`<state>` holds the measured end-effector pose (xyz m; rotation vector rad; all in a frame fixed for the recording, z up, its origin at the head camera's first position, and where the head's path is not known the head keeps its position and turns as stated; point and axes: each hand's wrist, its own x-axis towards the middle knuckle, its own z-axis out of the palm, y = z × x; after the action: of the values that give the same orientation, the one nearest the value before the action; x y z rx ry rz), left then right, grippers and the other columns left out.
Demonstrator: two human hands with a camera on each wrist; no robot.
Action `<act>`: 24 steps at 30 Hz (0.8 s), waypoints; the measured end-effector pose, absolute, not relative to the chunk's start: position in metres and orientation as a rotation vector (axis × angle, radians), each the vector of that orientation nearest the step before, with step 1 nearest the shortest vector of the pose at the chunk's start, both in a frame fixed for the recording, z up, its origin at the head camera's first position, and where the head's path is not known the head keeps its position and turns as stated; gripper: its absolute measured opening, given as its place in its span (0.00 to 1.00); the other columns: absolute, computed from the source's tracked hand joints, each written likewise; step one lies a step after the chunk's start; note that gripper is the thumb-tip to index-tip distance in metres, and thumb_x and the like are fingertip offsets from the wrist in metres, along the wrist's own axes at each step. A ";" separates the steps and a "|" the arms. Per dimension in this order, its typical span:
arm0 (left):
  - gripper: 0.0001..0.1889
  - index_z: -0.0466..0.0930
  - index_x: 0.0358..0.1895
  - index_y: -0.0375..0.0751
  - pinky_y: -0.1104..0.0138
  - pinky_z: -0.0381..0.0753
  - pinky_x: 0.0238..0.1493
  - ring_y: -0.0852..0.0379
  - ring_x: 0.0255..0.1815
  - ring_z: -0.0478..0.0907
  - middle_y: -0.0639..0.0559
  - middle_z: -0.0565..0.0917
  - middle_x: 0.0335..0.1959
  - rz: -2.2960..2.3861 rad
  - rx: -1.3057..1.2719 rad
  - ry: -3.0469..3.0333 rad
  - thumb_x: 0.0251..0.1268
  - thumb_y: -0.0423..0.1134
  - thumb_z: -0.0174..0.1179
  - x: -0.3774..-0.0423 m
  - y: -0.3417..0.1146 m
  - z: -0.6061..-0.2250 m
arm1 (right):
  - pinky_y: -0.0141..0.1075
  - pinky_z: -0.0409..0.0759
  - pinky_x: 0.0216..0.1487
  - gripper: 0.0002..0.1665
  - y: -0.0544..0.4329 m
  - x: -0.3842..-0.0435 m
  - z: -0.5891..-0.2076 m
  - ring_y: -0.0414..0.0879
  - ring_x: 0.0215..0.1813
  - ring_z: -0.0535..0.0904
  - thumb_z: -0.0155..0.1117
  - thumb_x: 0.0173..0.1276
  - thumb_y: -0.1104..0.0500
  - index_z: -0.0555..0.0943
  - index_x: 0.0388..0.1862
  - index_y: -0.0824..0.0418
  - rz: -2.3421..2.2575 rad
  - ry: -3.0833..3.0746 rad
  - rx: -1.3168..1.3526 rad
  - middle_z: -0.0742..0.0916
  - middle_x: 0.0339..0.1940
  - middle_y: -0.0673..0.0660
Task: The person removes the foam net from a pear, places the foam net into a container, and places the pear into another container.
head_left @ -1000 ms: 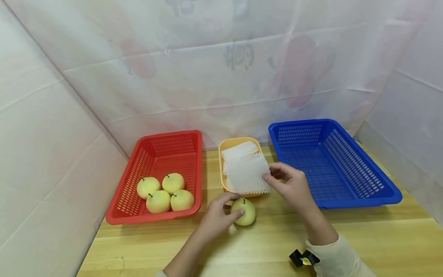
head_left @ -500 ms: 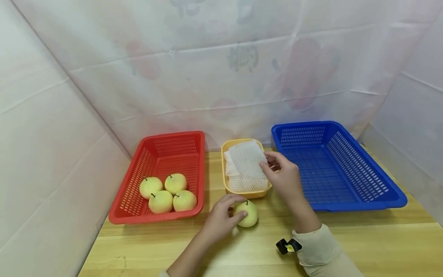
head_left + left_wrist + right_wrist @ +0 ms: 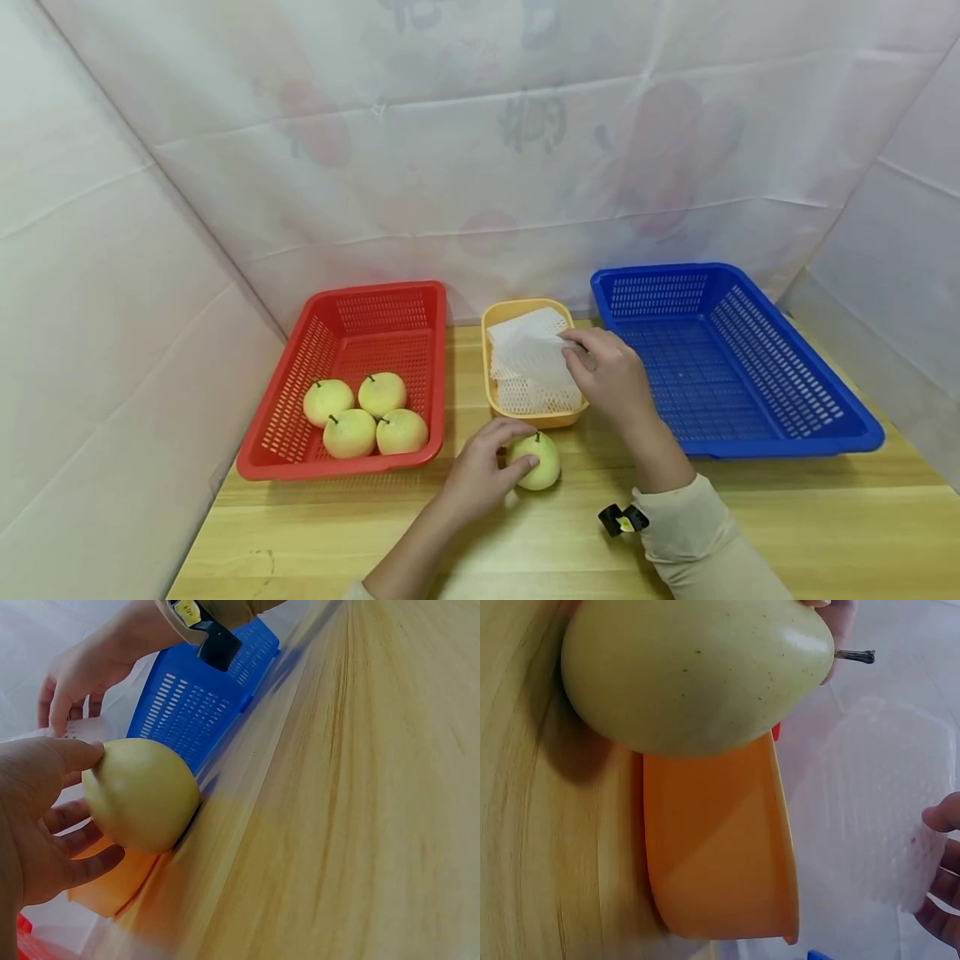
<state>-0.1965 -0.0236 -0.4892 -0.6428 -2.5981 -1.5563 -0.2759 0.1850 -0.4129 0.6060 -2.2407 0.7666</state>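
Note:
A pale yellow-green pear (image 3: 543, 463) stands upright on the wooden table, stem up. My left hand (image 3: 478, 473) holds it from the left, thumb and fingers around its side; the left wrist view shows the thumb (image 3: 81, 755) on the pear. Above a small yellow-orange box (image 3: 555, 420), my right hand (image 3: 617, 379) pinches a white foam net sleeve (image 3: 529, 355) by its right edge. That sleeve looks flat and is blurred in the head view. More white foam nets (image 3: 536, 397) lie in the box beneath it. In the right wrist view the lifted sleeve (image 3: 877, 802) appears translucent.
On the left stands a red basket (image 3: 432, 367) with several pears (image 3: 350, 433) in its near end. A blue basket (image 3: 780, 442) stands on the right. White printed cloth (image 3: 450, 167) hangs behind, with white panels at both sides.
My right hand has moved slightly left with the net sleeve, which has swung up and back off the box's front. My left hand stays at the pear. The camera view has shifted slightly.

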 end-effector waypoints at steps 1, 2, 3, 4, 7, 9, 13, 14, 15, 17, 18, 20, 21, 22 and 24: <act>0.18 0.80 0.58 0.54 0.62 0.80 0.55 0.60 0.58 0.76 0.62 0.79 0.56 -1.560 -0.642 -2.600 0.65 0.46 0.66 -0.196 -0.024 -0.489 | 0.46 0.82 0.38 0.10 0.185 -0.276 -0.413 0.52 0.39 0.82 0.71 0.61 0.64 0.87 0.43 0.60 0.753 -2.236 0.610 0.89 0.38 0.56; 0.18 0.80 0.58 0.54 0.63 0.80 0.55 0.60 0.58 0.76 0.62 0.79 0.56 -1.563 -0.641 -2.602 0.65 0.46 0.66 -0.197 -0.023 -0.489 | 0.46 0.82 0.39 0.10 0.184 -0.276 -0.414 0.53 0.40 0.81 0.71 0.60 0.64 0.87 0.42 0.60 0.738 -2.229 0.613 0.89 0.38 0.56; 0.18 0.80 0.58 0.55 0.63 0.80 0.55 0.60 0.58 0.76 0.62 0.79 0.56 -1.569 -0.639 -2.604 0.65 0.47 0.65 -0.196 -0.023 -0.489 | 0.47 0.81 0.40 0.10 0.183 -0.277 -0.415 0.53 0.40 0.81 0.72 0.59 0.64 0.87 0.41 0.59 0.726 -2.216 0.615 0.89 0.38 0.56; 0.18 0.80 0.58 0.55 0.63 0.80 0.54 0.61 0.58 0.76 0.62 0.79 0.56 -1.573 -0.637 -2.604 0.65 0.47 0.65 -0.197 -0.023 -0.489 | 0.46 0.80 0.40 0.10 0.183 -0.277 -0.416 0.54 0.40 0.80 0.73 0.58 0.65 0.87 0.40 0.59 0.710 -2.202 0.614 0.90 0.37 0.56; 0.18 0.80 0.58 0.55 0.63 0.80 0.53 0.61 0.57 0.76 0.62 0.79 0.56 -1.582 -0.635 -2.602 0.65 0.47 0.65 -0.196 -0.024 -0.489 | 0.45 0.76 0.39 0.10 0.180 -0.279 -0.421 0.55 0.39 0.78 0.76 0.54 0.65 0.88 0.37 0.60 0.667 -2.146 0.605 0.90 0.36 0.57; 0.18 0.80 0.58 0.54 0.64 0.80 0.52 0.61 0.56 0.77 0.62 0.79 0.56 -1.579 -0.637 -2.599 0.65 0.47 0.65 -0.196 -0.024 -0.489 | 0.45 0.74 0.38 0.11 0.179 -0.281 -0.425 0.55 0.37 0.77 0.77 0.53 0.66 0.88 0.36 0.61 0.659 -2.108 0.597 0.90 0.36 0.57; 0.18 0.80 0.57 0.54 0.64 0.80 0.52 0.62 0.56 0.76 0.62 0.79 0.56 -1.568 -0.643 -2.596 0.65 0.46 0.66 -0.197 -0.023 -0.490 | 0.44 0.79 0.38 0.11 0.175 -0.284 -0.433 0.54 0.36 0.80 0.77 0.52 0.68 0.86 0.34 0.61 0.687 -2.061 0.569 0.89 0.36 0.56; 0.18 0.80 0.57 0.53 0.64 0.80 0.52 0.62 0.56 0.76 0.62 0.79 0.56 -1.567 -0.645 -2.595 0.65 0.46 0.65 -0.197 -0.023 -0.490 | 0.45 0.80 0.39 0.10 0.175 -0.285 -0.435 0.54 0.37 0.81 0.76 0.52 0.69 0.86 0.34 0.61 0.693 -2.056 0.558 0.88 0.36 0.56; 0.18 0.80 0.57 0.53 0.63 0.80 0.52 0.62 0.57 0.76 0.62 0.80 0.56 -1.566 -0.646 -2.593 0.65 0.46 0.65 -0.197 -0.024 -0.490 | 0.46 0.81 0.40 0.10 0.174 -0.286 -0.438 0.53 0.38 0.82 0.76 0.53 0.68 0.86 0.34 0.61 0.694 -2.056 0.547 0.88 0.36 0.56; 0.18 0.80 0.57 0.54 0.63 0.80 0.53 0.62 0.57 0.76 0.62 0.79 0.56 -1.566 -0.642 -2.595 0.64 0.46 0.66 -0.197 -0.023 -0.490 | 0.47 0.81 0.39 0.09 0.172 -0.288 -0.442 0.53 0.37 0.83 0.75 0.53 0.67 0.86 0.33 0.60 0.686 -2.063 0.527 0.88 0.36 0.55; 0.18 0.80 0.57 0.54 0.63 0.80 0.53 0.62 0.57 0.76 0.62 0.79 0.56 -1.564 -0.643 -2.593 0.65 0.45 0.66 -0.197 -0.023 -0.490 | 0.47 0.81 0.38 0.08 0.172 -0.289 -0.445 0.53 0.37 0.84 0.75 0.54 0.67 0.86 0.33 0.59 0.674 -2.069 0.519 0.87 0.36 0.55; 0.18 0.80 0.57 0.54 0.62 0.80 0.53 0.61 0.57 0.76 0.62 0.80 0.55 -1.565 -0.644 -2.589 0.65 0.45 0.65 -0.197 -0.024 -0.490 | 0.47 0.81 0.35 0.08 0.170 -0.291 -0.450 0.53 0.34 0.84 0.75 0.53 0.66 0.85 0.32 0.58 0.647 -2.096 0.502 0.87 0.36 0.54; 0.18 0.80 0.57 0.55 0.62 0.80 0.53 0.61 0.57 0.76 0.62 0.80 0.55 -1.567 -0.644 -2.590 0.65 0.45 0.65 -0.197 -0.024 -0.490 | 0.47 0.80 0.33 0.08 0.170 -0.291 -0.453 0.53 0.33 0.84 0.75 0.53 0.66 0.85 0.31 0.58 0.631 -2.116 0.493 0.87 0.36 0.54; 0.18 0.80 0.57 0.55 0.62 0.80 0.53 0.61 0.57 0.76 0.62 0.80 0.55 -1.566 -0.645 -2.590 0.65 0.46 0.65 -0.197 -0.024 -0.490 | 0.47 0.80 0.32 0.09 0.170 -0.292 -0.455 0.53 0.33 0.84 0.76 0.52 0.66 0.85 0.31 0.58 0.614 -2.141 0.484 0.87 0.36 0.54; 0.18 0.80 0.57 0.55 0.62 0.80 0.54 0.61 0.57 0.76 0.61 0.80 0.56 -1.562 -0.647 -2.589 0.65 0.46 0.65 -0.197 -0.024 -0.490 | 0.46 0.81 0.32 0.09 0.170 -0.292 -0.458 0.52 0.34 0.84 0.76 0.51 0.66 0.85 0.30 0.56 0.581 -2.211 0.466 0.86 0.36 0.53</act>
<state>-0.1968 -0.0239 -0.4899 -0.6472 -2.5895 -1.5624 -0.2918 0.1697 -0.4584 0.4664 -2.2110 0.5806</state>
